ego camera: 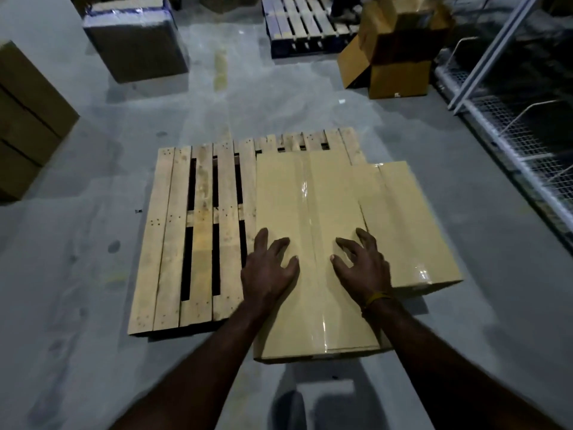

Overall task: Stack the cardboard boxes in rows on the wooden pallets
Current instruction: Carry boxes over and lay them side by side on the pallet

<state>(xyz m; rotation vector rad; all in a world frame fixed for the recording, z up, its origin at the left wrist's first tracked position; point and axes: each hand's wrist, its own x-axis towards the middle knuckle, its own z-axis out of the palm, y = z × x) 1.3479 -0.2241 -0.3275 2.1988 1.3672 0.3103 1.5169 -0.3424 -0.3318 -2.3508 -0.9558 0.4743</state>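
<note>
My left hand and right hand, fingers spread, press the taped box at the pallet's right edge; second box alongside.

I see grey concrete floor with a wooden pallet flat on it. Farther back on the floor: a blue-edged pallet, open cardboard cartons, a wrapped box, stacked boxes at left, wire shelving at right.
</note>
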